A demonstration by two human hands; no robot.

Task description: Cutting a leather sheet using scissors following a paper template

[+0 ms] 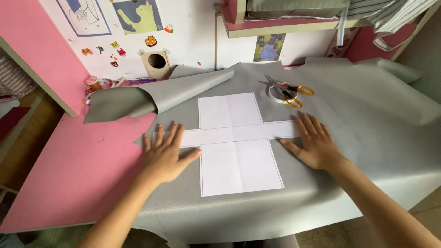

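Note:
A white cross-shaped paper template (236, 142) lies flat on a large grey sheet (358, 133) spread over a pink desk (69, 174). My left hand (164, 154) rests flat, fingers spread, on the left arm of the cross. On the right arm of the template my right hand (312, 143) presses down flat, fingers apart. Neither hand holds anything.
Orange-handled scissors (290, 92) lie over a roll of tape (279, 93) at the back of the sheet. The sheet's left back corner curls into a roll (156, 94). Small jars (94, 83) stand by the sticker-covered wall. A shelf (285, 25) hangs above.

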